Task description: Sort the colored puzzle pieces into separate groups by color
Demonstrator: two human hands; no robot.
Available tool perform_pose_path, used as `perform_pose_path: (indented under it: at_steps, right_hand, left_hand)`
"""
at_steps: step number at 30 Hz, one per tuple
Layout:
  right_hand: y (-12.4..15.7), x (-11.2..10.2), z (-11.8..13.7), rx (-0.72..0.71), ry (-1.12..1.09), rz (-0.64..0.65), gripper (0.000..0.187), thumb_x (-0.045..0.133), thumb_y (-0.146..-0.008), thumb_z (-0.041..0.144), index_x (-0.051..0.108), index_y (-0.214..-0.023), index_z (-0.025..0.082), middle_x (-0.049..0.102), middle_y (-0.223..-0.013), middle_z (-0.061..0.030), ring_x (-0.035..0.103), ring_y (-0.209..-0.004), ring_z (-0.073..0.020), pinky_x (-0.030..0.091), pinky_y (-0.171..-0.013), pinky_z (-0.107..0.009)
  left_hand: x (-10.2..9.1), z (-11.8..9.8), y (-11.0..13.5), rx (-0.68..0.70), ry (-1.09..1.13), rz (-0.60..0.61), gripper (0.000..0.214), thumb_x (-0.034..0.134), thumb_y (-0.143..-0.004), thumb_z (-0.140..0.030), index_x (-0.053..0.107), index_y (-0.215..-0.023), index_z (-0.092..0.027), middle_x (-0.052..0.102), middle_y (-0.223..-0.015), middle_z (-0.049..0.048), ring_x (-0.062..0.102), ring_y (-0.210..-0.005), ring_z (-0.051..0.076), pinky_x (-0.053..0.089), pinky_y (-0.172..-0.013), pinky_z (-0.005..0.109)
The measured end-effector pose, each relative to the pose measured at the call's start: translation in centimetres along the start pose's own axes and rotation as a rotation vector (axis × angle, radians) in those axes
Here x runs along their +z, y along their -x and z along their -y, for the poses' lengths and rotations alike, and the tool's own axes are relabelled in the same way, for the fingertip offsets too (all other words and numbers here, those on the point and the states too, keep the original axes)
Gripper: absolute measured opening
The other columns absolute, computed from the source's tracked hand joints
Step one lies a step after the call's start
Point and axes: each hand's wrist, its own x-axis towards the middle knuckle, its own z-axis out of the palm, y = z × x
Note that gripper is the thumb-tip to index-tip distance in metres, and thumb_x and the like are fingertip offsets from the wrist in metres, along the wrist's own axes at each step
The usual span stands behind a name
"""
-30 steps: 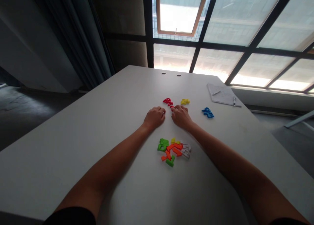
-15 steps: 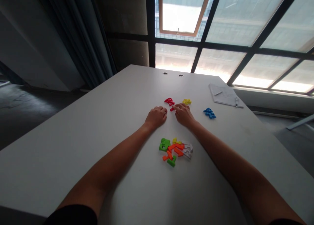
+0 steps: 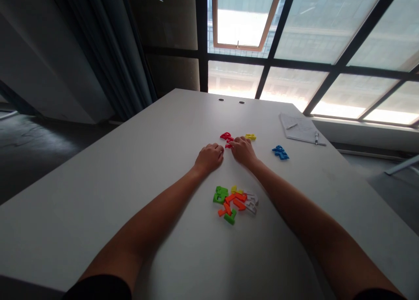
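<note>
My right hand (image 3: 243, 150) rests on the table with its fingers bent, its fingertips on a small red plastic piece (image 3: 228, 146). Just beyond lie more red pieces (image 3: 225, 136), close together. To the left, my left hand (image 3: 210, 156) lies with curled fingers, beside the small red piece and apart from it; nothing shows in its grip. A yellow piece (image 3: 250, 136) lies just past my right hand. Nearer to me, between my forearms, is a loose pile with green pieces (image 3: 220, 194), orange pieces (image 3: 239, 204), white pieces (image 3: 251, 198) and a yellow one (image 3: 234, 189).
Blue pieces (image 3: 280, 152) lie together on the white table (image 3: 157, 156), right of my right hand. Farther right is a paper pad (image 3: 299, 127) with two pens on it. Two round cable holes are near the far edge, before the windows.
My right fingers have drawn the small red piece slightly left, closer to my left hand. The left hand stays nearly still. The whole view has shifted a little.
</note>
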Motion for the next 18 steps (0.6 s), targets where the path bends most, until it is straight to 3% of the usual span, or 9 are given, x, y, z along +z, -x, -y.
perform_pose_path:
  at_steps: [18]
  right_hand:
    - [-2.0,1.5,0.6,0.126,0.018,-0.141,0.025,0.058,-0.104,0.035,0.075,-0.106,0.017,0.080,-0.103,-0.0170,0.063,-0.107,-0.0334,0.039,-0.097,-0.044]
  left_hand:
    - [-0.1,0.2,0.0,0.012,-0.004,-0.008,0.022,0.056,-0.100,-0.025,0.073,-0.113,-0.022,0.072,-0.116,0.0089,0.064,-0.107,0.025,0.052,-0.095,0.038]
